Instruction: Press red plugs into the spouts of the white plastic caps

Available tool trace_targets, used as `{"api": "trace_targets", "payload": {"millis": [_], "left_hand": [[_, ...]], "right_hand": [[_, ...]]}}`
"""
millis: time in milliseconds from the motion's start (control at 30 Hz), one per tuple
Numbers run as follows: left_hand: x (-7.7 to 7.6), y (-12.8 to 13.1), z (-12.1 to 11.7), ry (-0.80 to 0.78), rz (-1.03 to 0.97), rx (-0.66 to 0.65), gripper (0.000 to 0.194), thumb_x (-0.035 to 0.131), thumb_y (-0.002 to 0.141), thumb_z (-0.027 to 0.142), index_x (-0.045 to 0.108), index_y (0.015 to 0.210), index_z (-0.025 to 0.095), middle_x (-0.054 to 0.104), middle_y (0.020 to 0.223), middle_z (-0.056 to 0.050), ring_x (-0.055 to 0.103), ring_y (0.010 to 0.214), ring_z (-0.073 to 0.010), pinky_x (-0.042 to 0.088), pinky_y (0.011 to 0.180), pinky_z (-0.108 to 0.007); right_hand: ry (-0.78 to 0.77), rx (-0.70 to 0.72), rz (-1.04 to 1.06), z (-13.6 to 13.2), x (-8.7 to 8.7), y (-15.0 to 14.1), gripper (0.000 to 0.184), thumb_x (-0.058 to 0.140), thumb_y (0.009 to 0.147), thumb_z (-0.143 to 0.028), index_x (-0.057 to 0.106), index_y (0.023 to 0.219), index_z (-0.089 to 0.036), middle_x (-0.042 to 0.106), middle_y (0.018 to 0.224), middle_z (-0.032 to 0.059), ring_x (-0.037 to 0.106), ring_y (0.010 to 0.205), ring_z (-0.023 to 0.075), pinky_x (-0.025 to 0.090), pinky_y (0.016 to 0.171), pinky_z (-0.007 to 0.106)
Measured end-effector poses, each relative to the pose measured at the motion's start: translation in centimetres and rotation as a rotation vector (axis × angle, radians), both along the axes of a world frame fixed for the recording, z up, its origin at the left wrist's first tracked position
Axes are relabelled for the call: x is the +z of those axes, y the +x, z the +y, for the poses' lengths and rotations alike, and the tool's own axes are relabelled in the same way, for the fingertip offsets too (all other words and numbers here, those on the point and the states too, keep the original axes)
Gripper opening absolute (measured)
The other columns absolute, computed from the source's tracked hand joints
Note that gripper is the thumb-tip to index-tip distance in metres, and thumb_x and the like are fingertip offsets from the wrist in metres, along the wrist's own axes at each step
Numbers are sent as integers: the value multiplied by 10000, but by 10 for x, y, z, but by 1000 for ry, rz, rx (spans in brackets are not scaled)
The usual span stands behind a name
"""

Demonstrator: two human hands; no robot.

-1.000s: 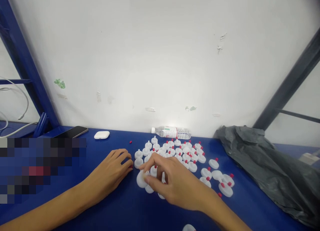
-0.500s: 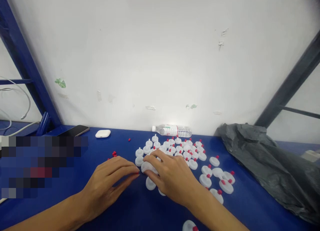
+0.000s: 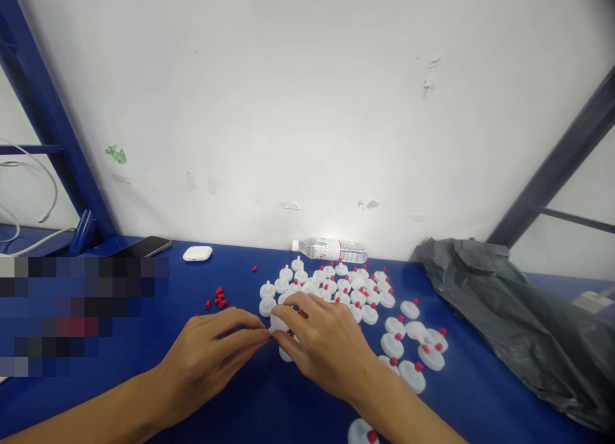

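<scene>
My right hand (image 3: 319,335) grips a white round nozzle lid (image 3: 278,323) between thumb and fingers, its spout turned left. The fingertips of my left hand (image 3: 218,351) are pinched together at that spout. A small red cap showed between them a moment ago; now the fingers hide it. Around and beyond my right hand lie many white nozzle lids, most with red caps on their spouts. Several at the left, such as an upright lid (image 3: 268,290), have bare spouts. Loose red caps (image 3: 220,298) lie beyond my left hand.
A clear plastic bottle (image 3: 331,249) lies along the wall. A white earbud case (image 3: 197,254) and a phone (image 3: 147,246) are at the back left. A dark grey plastic bag (image 3: 509,322) covers the right side of the blue table (image 3: 250,399).
My left fingertips have moved slightly right and now meet the spout of the held lid. The red cap at their tips has gone out of sight. The view has shifted a little.
</scene>
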State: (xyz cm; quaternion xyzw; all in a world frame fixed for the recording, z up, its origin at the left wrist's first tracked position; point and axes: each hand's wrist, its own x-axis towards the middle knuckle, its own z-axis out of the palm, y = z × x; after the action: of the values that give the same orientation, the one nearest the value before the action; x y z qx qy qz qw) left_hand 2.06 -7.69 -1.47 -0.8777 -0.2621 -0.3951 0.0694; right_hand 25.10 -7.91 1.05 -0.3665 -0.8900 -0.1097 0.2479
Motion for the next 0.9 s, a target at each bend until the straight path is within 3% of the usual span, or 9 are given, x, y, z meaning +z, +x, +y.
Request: {"api": "trace_targets", "payload": {"millis": [167, 333, 433, 533, 633, 800, 900], "left_hand": [[2, -1, -4, 14, 8, 6, 242, 561, 1006, 146, 682, 1175, 269, 767, 1022, -11, 745, 825, -111, 545, 711, -172], [5, 5, -9, -259, -190, -71, 220, 596, 986, 181, 613, 1186, 270, 709, 1026, -30, 707, 851, -136, 577, 642, -171], [3, 6, -13, -431, -310, -34, 510, 688, 915, 248, 476, 1378, 279, 658, 1225, -106, 698, 923, -194, 608, 599, -215], [-3, 1, -16, -480, -224, -14, 692, 694, 884, 282, 396, 1508, 289, 658, 1324, -129, 724, 956, -231, 649, 723, -294], [-8, -1, -18, -465, -172, -25, 642, 671, 859, 231, 471, 1468, 277, 753, 1161, -77, 755, 881, -208, 645, 784, -291], [2, 9, -17, -543, -229, -124, 514, 672, 806, 176, 586, 1302, 277, 789, 881, 33, 723, 635, -128, 597, 579, -172], [6, 11, -18, -601, -204, -118, 415, 646, 831, 185, 623, 1240, 257, 771, 782, 53, 696, 573, -116, 574, 539, -164]], "right_hand": [[75, 60, 27, 1, 0, 1, 142, 555, 1001, -266, 620, 1112, -206, 707, 1019, 39, 668, 864, 179, 470, 592, 272], [291, 158, 61, 1, 5, 4, 161, 534, 1009, -171, 643, 1121, -208, 736, 1089, 34, 671, 827, 140, 433, 540, 248], [377, 228, 63, -2, 8, 3, 164, 526, 1012, -144, 671, 1045, -214, 736, 1165, 27, 654, 743, 101, 414, 508, 243], [397, 298, 32, -6, 9, 0, 160, 540, 1000, -143, 682, 1004, -217, 734, 1188, 20, 637, 691, 77, 424, 515, 242], [412, 320, 21, -8, 7, -2, 164, 551, 979, -130, 686, 976, -223, 756, 1100, -7, 606, 630, 66, 395, 475, 245], [424, 345, 20, -9, 7, -1, 185, 543, 1001, -155, 712, 972, -223, 776, 1073, -56, 563, 584, 55, 400, 441, 245], [398, 353, 20, -9, 9, 0, 206, 518, 1013, -143, 713, 999, -208, 783, 1072, -60, 550, 557, 58, 404, 441, 247]]}}
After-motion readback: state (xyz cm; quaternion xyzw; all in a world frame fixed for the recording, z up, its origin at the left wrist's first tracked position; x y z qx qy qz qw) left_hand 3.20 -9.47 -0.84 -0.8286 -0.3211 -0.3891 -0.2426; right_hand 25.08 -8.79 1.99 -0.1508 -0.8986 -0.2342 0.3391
